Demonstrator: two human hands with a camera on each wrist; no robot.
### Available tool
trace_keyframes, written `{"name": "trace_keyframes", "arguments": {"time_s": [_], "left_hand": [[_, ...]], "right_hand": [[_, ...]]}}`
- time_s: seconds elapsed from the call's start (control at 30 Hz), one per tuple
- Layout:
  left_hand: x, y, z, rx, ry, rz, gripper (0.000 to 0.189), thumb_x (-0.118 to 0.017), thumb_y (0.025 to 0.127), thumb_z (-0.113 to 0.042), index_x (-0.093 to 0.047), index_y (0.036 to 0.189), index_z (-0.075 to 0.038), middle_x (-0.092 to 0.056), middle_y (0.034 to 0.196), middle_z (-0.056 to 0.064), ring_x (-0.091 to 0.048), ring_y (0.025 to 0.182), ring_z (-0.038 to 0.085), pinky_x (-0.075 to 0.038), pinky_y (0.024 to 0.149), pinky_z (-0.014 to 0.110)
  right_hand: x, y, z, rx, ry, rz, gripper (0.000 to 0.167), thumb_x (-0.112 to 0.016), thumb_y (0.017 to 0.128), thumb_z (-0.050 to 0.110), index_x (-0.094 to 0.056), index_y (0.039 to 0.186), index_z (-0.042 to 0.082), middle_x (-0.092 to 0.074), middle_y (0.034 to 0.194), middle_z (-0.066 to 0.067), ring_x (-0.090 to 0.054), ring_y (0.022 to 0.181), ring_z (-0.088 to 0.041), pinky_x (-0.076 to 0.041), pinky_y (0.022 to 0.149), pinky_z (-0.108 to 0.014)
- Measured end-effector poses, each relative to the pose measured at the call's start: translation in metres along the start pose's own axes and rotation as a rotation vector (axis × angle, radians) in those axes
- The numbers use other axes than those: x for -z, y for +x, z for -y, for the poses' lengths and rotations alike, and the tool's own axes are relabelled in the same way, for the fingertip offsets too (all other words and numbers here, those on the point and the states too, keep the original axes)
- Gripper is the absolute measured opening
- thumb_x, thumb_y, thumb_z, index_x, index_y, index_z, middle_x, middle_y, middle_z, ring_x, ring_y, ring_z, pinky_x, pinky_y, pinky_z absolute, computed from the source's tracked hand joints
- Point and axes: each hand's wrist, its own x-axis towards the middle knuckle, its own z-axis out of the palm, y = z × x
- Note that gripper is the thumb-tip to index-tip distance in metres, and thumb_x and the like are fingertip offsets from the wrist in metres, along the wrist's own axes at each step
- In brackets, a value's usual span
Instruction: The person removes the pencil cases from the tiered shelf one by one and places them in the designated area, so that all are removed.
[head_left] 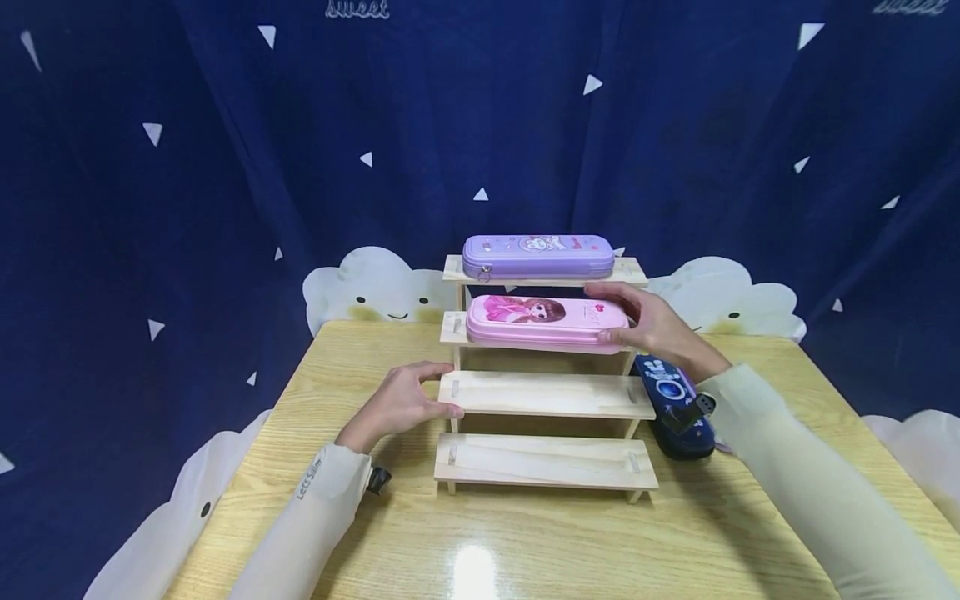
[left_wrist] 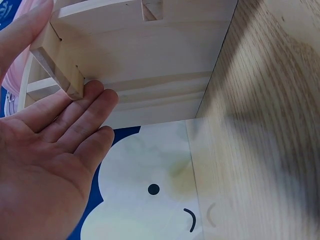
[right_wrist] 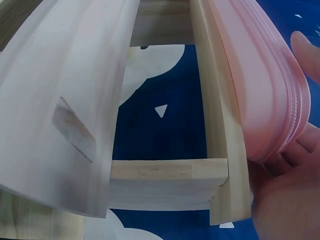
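R hand (head_left: 647,321) grasps the R end of a pink pencil case (head_left: 566,317), thumb on the near side, fingers round the far side. Case lies lengthwise L to R on the 2nd shelf from the top of a 4-step wooden rack (head_left: 547,393), doll pic facing up; its near edge juts a bit past the board.

L hand (head_left: 397,404) pinches the L end of the rack's 3rd shelf down, thumb at the near edge, fingers at the far edge, palm clear of the wood. That shelf & the lowest are bare boards.

Purple pencil case (head_left: 538,258) sits on the top shelf, far side, zip pull near its L end. Navy pencil case (head_left: 669,390) w/ planet print is on the table (head_left: 405,542), just R of the rack, w/ something purplish partly hidden beside it. Dk blue curtain (head_left: 450,108) w/ white triangles hangs behind; white cloud cutouts (head_left: 371,287) line the far edge.
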Motion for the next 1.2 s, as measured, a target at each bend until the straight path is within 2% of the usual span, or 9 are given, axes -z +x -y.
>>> {"name": "trace_keyframes", "arguments": {"time_s": [0.17,0.23,0.33,0.43,0.53,0.67,0.97,1.2], "left_hand": [[-0.0011,0.0007,0.0005,-0.008,-0.005,-0.006,0.081,-0.092,0.069,-0.044,-0.062,0.139,-0.016,-0.062,0.144,0.009,-0.054,0.138,0.032,-0.041,0.119,0.053],[-0.0013,0.001,0.0005,-0.014,-0.009,-0.007,0.081,-0.092,0.069,-0.044,-0.062,0.139,-0.016,-0.062,0.144,0.008,-0.054,0.138,0.032,-0.041,0.118,0.053],[-0.0009,0.0011,0.0005,-0.022,-0.018,-0.007,0.081,-0.092,0.069,-0.045,-0.062,0.139,-0.016,-0.062,0.144,0.008,-0.054,0.138,0.032,-0.042,0.118,0.052],[-0.0002,0.001,0.0004,-0.019,-0.015,-0.006,0.081,-0.092,0.069,-0.045,-0.062,0.139,-0.017,-0.062,0.145,0.008,-0.054,0.138,0.032,-0.042,0.118,0.052],[0.0,0.0006,0.0001,-0.014,-0.013,-0.001,0.081,-0.091,0.07,-0.045,-0.062,0.14,-0.016,-0.061,0.145,0.008,-0.053,0.139,0.032,-0.041,0.118,0.053],[-0.0003,0.0001,-0.0008,-0.006,-0.01,0.003,0.082,-0.091,0.07,-0.047,-0.061,0.14,-0.016,-0.061,0.146,0.008,-0.053,0.14,0.032,-0.041,0.119,0.054],[-0.0004,-0.0002,-0.0011,-0.008,0.01,-0.001,0.084,-0.09,0.069,-0.05,-0.061,0.14,-0.017,-0.061,0.145,0.008,-0.054,0.139,0.032,-0.041,0.119,0.052],[-0.0001,0.0,-0.0002,-0.007,0.012,0.0,0.082,-0.09,0.07,-0.046,-0.061,0.141,-0.017,-0.061,0.146,0.009,-0.053,0.139,0.032,-0.041,0.119,0.053]], "right_hand": [[-0.0003,0.0003,-0.0021,0.002,0.001,0.012,0.07,-0.079,0.081,0.011,-0.052,0.146,0.012,-0.05,0.154,-0.009,-0.044,0.134,-0.022,-0.032,0.102,-0.003],[-0.0007,0.0003,-0.0031,-0.01,-0.001,0.013,0.072,-0.08,0.08,0.01,-0.052,0.147,0.013,-0.05,0.154,-0.008,-0.043,0.136,-0.022,-0.031,0.106,-0.007],[-0.0012,0.0006,-0.0034,-0.036,-0.009,0.018,0.075,-0.082,0.079,0.012,-0.051,0.147,0.014,-0.048,0.155,-0.008,-0.042,0.138,-0.023,-0.031,0.117,-0.025],[-0.0014,0.0016,-0.0022,-0.068,-0.037,0.034,0.079,-0.083,0.077,0.018,-0.049,0.149,0.017,-0.046,0.156,-0.007,-0.042,0.138,-0.026,-0.028,0.121,-0.046],[-0.001,0.0028,-0.0017,-0.09,-0.049,0.051,0.082,-0.084,0.077,0.02,-0.047,0.15,0.02,-0.045,0.157,-0.008,-0.042,0.137,-0.028,-0.028,0.121,-0.054],[0.0,0.0036,-0.0022,-0.098,-0.067,0.066,0.082,-0.083,0.078,0.022,-0.046,0.151,0.022,-0.045,0.156,-0.009,-0.043,0.134,-0.029,-0.03,0.119,-0.055],[0.0028,0.0042,0.0007,-0.152,-0.156,0.131,0.088,-0.081,0.078,0.042,-0.04,0.154,0.026,-0.045,0.153,-0.01,-0.045,0.129,-0.032,-0.039,0.113,-0.06],[0.0014,0.0066,0.0034,-0.132,-0.193,0.105,0.079,-0.083,0.078,0.039,-0.048,0.147,0.022,-0.056,0.142,-0.007,-0.05,0.122,-0.027,-0.04,0.106,-0.046]]}}
